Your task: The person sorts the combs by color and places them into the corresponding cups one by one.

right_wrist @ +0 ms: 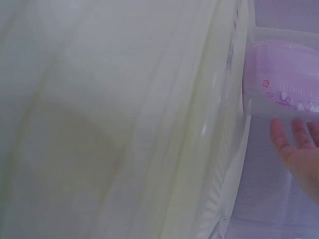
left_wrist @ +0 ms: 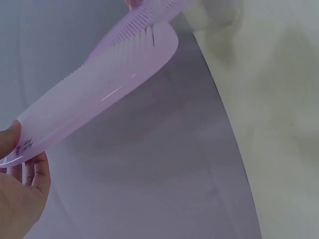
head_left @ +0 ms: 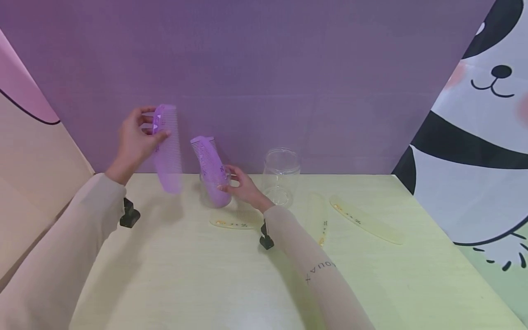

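Note:
My left hand (head_left: 138, 137) pinches a purple comb (head_left: 168, 151) near its upper end, holding it upright above the table at the left. In the left wrist view the thumb and fingers sit at one end of this comb (left_wrist: 99, 94). Purple combs (head_left: 210, 165) lean to the left inside a clear plastic cup (head_left: 203, 195). At that cup's right side my right hand (head_left: 245, 188) holds it, thumb in front and fingers toward the back. The right wrist view shows the fingers (right_wrist: 280, 139) beside the cup, with purple plastic (right_wrist: 289, 69) inside it.
Another clear cup (head_left: 282, 162) stands right of my right hand. Pale yellow combs lie on the table (head_left: 198, 279): one (head_left: 237, 224) before the purple combs' cup, one (head_left: 317, 213) partly behind my right sleeve, one (head_left: 367, 222) farther right. A purple backdrop (head_left: 264, 68) rises behind.

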`<action>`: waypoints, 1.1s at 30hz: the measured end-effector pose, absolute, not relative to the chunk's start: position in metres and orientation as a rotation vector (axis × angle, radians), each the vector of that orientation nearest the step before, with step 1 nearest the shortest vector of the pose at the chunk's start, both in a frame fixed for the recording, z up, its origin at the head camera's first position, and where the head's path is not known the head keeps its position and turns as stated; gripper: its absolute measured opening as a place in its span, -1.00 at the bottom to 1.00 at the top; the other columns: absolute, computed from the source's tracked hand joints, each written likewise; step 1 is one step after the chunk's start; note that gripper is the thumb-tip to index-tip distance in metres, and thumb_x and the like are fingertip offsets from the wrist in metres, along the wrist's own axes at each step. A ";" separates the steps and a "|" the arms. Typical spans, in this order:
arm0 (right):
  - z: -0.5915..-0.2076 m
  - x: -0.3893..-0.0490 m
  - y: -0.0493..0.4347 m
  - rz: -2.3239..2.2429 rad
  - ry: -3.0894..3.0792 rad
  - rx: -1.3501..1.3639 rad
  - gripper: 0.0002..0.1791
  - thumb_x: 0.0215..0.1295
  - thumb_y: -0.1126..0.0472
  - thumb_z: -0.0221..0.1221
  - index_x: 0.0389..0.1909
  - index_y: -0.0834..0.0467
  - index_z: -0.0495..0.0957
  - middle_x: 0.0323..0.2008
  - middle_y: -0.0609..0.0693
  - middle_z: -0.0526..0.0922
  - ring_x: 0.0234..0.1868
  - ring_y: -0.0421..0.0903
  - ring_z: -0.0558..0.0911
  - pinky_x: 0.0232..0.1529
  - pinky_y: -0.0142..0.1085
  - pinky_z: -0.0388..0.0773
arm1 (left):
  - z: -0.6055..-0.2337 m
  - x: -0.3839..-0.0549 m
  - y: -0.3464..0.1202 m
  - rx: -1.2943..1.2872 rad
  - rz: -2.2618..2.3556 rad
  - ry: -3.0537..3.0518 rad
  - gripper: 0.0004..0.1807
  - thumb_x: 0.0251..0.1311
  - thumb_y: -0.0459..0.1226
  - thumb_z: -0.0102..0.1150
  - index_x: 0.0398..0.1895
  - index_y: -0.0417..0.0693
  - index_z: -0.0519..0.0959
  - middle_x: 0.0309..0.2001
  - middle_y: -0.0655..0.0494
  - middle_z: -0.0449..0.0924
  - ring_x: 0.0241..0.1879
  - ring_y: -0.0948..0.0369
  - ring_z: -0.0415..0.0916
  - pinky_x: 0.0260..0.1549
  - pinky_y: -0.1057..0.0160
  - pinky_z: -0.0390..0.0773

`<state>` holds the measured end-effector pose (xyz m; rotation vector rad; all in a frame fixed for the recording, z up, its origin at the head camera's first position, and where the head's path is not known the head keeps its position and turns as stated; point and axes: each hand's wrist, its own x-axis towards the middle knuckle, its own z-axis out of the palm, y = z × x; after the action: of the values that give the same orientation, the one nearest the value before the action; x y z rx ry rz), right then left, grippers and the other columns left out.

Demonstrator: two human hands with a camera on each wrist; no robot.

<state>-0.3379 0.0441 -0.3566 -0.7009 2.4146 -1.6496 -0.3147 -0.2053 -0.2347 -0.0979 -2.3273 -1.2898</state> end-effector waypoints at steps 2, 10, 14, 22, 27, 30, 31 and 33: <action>-0.357 -0.338 0.044 -1.654 2.414 -0.699 -0.24 0.15 0.26 0.22 0.34 0.21 0.08 0.34 0.17 0.18 0.30 0.16 0.27 0.27 0.01 0.28 | -0.232 -0.315 -0.200 -0.103 -1.318 -2.294 -0.33 -0.02 -0.36 0.30 0.22 -0.04 0.28 -0.08 0.00 0.44 -0.34 0.30 0.44 -0.36 0.51 0.52; -0.359 -0.340 0.044 -1.656 2.429 -0.700 -0.24 0.15 0.27 0.21 0.34 0.23 0.07 0.33 0.19 0.18 0.28 0.17 0.28 0.25 0.02 0.29 | -0.227 -0.318 -0.179 -0.157 -1.383 -2.203 -0.37 -0.02 -0.38 0.30 0.18 -0.09 0.32 -0.04 -0.05 0.45 -0.24 0.20 0.44 -0.13 0.32 0.56; -0.360 -0.342 0.044 -1.663 2.406 -0.700 -0.24 0.14 0.28 0.22 0.33 0.22 0.08 0.33 0.18 0.19 0.29 0.17 0.27 0.26 0.00 0.29 | -0.228 -0.322 -0.170 -0.177 -1.406 -2.175 -0.42 -0.02 -0.38 0.30 0.12 -0.15 0.33 -0.05 -0.05 0.45 -0.22 0.17 0.44 -0.08 0.26 0.57; -0.379 -0.358 0.043 -1.671 2.440 -0.687 -0.24 0.13 0.20 0.24 0.33 0.11 0.11 0.32 0.09 0.22 0.28 0.09 0.31 0.24 -0.06 0.34 | -0.233 -0.327 -0.152 -0.236 -1.452 -2.120 -0.49 -0.01 -0.37 0.29 0.03 -0.22 0.33 -0.07 -0.09 0.45 -0.21 0.14 0.44 -0.06 0.22 0.56; -0.382 -0.360 0.043 -1.665 2.469 -0.687 -0.24 0.13 0.19 0.25 0.33 0.08 0.12 0.32 0.06 0.23 0.28 0.06 0.32 0.23 -0.05 0.35 | -0.238 -0.331 -0.141 -0.259 -1.490 -2.068 -0.49 -0.03 -0.40 0.30 0.01 -0.24 0.34 -0.09 -0.08 0.45 -0.22 0.19 0.43 -0.10 0.28 0.56; -0.382 -0.361 0.042 -1.667 2.469 -0.681 -0.25 0.12 0.19 0.25 0.32 0.07 0.13 0.31 0.05 0.24 0.27 0.06 0.33 0.23 -0.05 0.34 | -0.242 -0.333 -0.135 -0.277 -1.517 -2.029 -0.47 -0.06 -0.42 0.31 0.01 -0.29 0.34 -0.09 -0.10 0.45 -0.22 0.23 0.41 -0.12 0.31 0.55; -0.382 -0.361 0.042 -1.667 2.466 -0.681 -0.25 0.12 0.19 0.25 0.32 0.07 0.13 0.31 0.05 0.24 0.27 0.06 0.33 0.24 -0.05 0.34 | -0.243 -0.333 -0.133 -0.280 -1.525 -2.020 -0.47 -0.06 -0.43 0.31 0.02 -0.29 0.33 -0.08 -0.10 0.46 -0.22 0.23 0.41 -0.12 0.31 0.55; -0.383 -0.362 0.042 -1.668 2.464 -0.678 -0.25 0.12 0.20 0.25 0.32 0.07 0.14 0.31 0.04 0.25 0.27 0.05 0.33 0.24 -0.07 0.34 | -0.245 -0.332 -0.130 -0.272 -1.538 -2.013 -0.47 -0.05 -0.43 0.30 0.02 -0.29 0.33 -0.07 -0.10 0.46 -0.21 0.22 0.41 -0.11 0.30 0.55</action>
<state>-0.3617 0.0418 -0.3831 -0.6779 2.4641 -1.6681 -0.3325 -0.1295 -0.2450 -0.2724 -2.0127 -1.5376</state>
